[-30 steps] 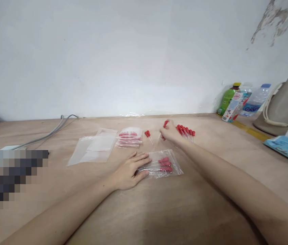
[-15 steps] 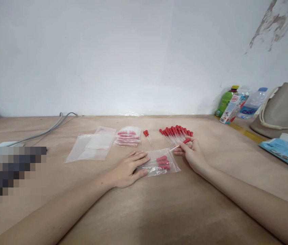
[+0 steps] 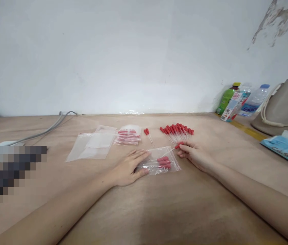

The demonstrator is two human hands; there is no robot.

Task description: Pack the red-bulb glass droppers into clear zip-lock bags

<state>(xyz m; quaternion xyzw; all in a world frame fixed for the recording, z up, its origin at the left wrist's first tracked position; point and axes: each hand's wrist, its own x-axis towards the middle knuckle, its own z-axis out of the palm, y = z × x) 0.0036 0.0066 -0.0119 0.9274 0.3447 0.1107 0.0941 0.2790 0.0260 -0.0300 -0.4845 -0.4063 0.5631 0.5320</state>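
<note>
My left hand (image 3: 131, 168) lies flat on the left end of a clear zip bag (image 3: 171, 166), fingers spread. Inside the bag are a few droppers (image 3: 163, 163) with red rubber bulbs to the right. My right hand (image 3: 195, 156) pinches another red-bulbed dropper (image 3: 177, 146) by its bulb; its thin clear stem reaches into the bag at the upper right, where the mouth is. Beyond that hand a fanned row of red-bulbed droppers (image 3: 176, 131) lies on the table. Two more droppers (image 3: 147, 132) lie apart, left of the row.
Flat clear bags (image 3: 82, 149) lie at the left, beside a stack of filled bags (image 3: 127, 137). A grey cable (image 3: 49, 128) runs along the far left. Bottles (image 3: 226, 100), a beige bag (image 3: 284, 105) and a blue packet (image 3: 285, 149) stand or lie at the right.
My right hand has moved left and slightly down, sliding the dropper's stem further into the bag. My left hand has stayed on the bag.
</note>
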